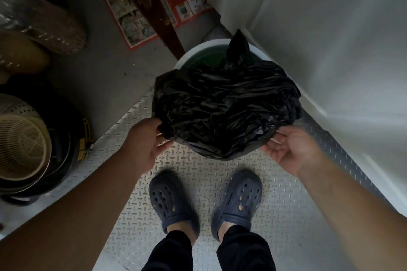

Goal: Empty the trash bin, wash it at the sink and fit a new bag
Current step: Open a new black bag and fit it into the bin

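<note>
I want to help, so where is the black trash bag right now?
In the head view, the black trash bag sits mid-frame over the round bin, held between the left hand and right hand, just ahead of the person's shoes.

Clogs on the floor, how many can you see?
2. The left clog and the right clog sit side by side on the patterned metal floor plate, both worn on the person's feet, just below the black bag.
</note>
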